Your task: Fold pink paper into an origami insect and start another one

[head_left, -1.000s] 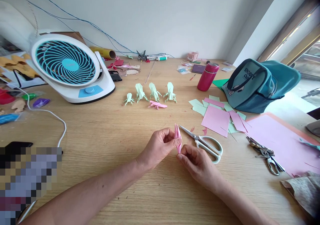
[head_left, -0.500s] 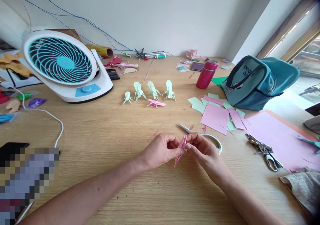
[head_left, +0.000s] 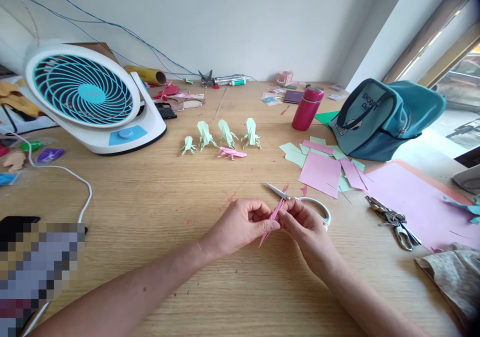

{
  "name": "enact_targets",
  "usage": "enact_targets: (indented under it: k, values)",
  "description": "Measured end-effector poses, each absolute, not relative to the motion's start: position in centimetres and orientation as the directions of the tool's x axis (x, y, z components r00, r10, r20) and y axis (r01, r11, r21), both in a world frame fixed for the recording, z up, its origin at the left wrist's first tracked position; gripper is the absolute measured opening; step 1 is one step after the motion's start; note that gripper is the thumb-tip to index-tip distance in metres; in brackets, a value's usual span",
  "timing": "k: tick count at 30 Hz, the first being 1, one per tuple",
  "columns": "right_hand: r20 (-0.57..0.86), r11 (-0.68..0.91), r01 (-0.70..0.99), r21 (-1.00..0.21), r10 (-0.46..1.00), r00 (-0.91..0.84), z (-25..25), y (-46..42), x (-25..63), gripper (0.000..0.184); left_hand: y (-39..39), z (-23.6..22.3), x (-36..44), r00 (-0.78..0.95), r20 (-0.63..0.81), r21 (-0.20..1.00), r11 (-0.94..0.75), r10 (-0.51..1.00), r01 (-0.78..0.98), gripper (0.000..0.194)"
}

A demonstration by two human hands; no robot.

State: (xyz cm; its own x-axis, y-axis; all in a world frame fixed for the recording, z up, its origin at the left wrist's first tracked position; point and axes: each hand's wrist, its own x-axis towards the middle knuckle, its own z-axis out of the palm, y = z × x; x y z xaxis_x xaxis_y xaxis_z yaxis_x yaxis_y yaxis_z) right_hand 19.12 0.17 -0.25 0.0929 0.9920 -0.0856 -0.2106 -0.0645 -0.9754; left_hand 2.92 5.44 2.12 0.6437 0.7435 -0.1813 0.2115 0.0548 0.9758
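A narrow strip of folded pink paper (head_left: 276,212) is held slanting between my two hands above the table. My left hand (head_left: 243,227) pinches its middle between thumb and fingers. At its upper end, the fingertips and thumb of my right hand (head_left: 305,224) close on the paper. Scissors (head_left: 315,208) with white handles lie just behind my right hand, which partly covers them. Further back stand several pale green origami figures (head_left: 226,133) with legs, and a pink origami insect (head_left: 231,152) lies in front of them.
A white and teal fan (head_left: 127,136) stands at the left. Pink and green paper pieces (head_left: 319,172), a magenta bottle (head_left: 308,109) and a teal bag (head_left: 369,122) are at the right. Keys (head_left: 393,222) lie on a large pink sheet (head_left: 403,187). A white cable (head_left: 88,192) runs along the left.
The folded pink paper leans further right at its top, and my right fingers have shifted slightly along its upper end. The whole view has moved a little.
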Motion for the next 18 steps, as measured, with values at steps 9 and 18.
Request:
enact_targets:
  k: [9, 18]
  values:
    - [-0.005, 0.024, -0.239, -0.971, 0.993, 0.121, -0.5, 0.4, 18.9, 0.026, 5.7, 1.1, 2.9, 0.601, -0.183, 0.965, 0.026, 0.778, 0.260, 0.025]
    - [-0.083, -0.081, -0.093, -0.992, 0.996, 0.016, -0.6, -1.8, 20.4, 0.024, 5.7, 2.5, 1.9, 0.670, -0.272, 0.928, 0.004, 0.691, 0.372, 0.015]
